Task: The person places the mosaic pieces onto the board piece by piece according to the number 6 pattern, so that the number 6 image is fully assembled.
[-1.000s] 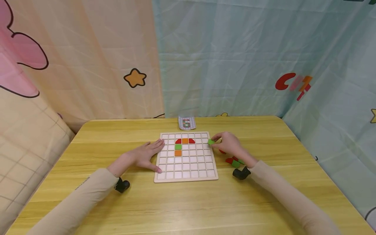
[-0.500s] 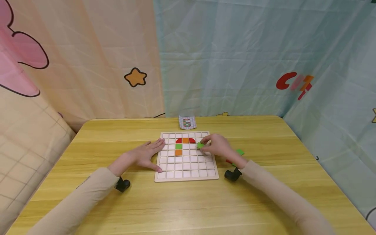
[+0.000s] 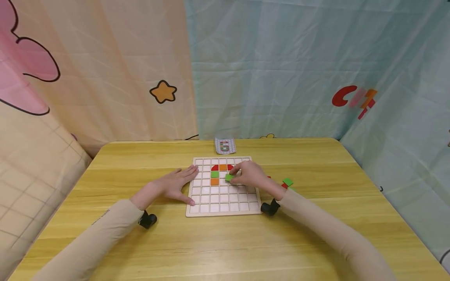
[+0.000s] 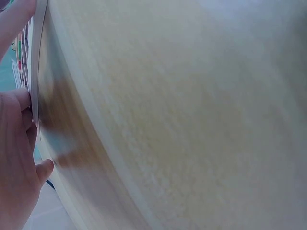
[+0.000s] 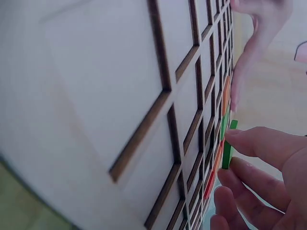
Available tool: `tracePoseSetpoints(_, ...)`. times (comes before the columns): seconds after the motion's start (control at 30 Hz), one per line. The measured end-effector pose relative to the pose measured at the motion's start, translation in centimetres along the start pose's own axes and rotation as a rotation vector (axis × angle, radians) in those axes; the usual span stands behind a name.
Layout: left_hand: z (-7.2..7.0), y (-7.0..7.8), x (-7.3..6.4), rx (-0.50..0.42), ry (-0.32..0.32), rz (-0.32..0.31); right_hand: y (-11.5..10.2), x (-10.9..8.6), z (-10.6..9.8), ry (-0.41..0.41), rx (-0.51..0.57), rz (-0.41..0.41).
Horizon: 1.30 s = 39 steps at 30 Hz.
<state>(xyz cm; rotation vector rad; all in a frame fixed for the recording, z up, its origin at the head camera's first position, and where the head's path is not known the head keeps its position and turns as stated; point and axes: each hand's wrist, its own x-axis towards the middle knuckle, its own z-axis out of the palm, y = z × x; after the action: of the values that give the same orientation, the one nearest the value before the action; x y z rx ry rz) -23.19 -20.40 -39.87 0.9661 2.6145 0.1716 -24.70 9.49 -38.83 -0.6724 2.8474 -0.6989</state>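
A square wooden grid board lies on the table, its cells recessed. Set in its cells are an orange tile between two red rounded tiles, a green tile, and another orange tile below that. My right hand pinches a green square tile between thumb and fingers, close over the board's middle cells. On the board's left edge rests my left hand, fingers spread and thumb near the lower left corner.
Several loose tiles lie right of the board, among them a green tile, partly behind the right forearm. A small paper card with a coloured grid pattern lies beyond the board. Curtains stand behind the wooden table.
My right hand has carried the green tile from the board's right edge leftward over the grid to near its middle. My left hand has stayed in place.
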Motion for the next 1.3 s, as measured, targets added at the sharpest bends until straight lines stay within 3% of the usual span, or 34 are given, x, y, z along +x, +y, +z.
tracePoseSetpoints(0.2,-0.1,0.0,0.1,0.009,-0.006,-0.008,-0.6,0.3,0.2,-0.018,-0.021,-0.04)
tracePoseSetpoints(0.83,-0.1,0.1,0.1,0.004,0.005,0.004,-1.2,0.8,0.6,-0.082,-0.005,-0.04)
tracePoseSetpoints(1.3,0.1,0.0,0.3,0.016,-0.009,-0.012,-0.6,0.1,0.2,-0.038,0.031,-0.051)
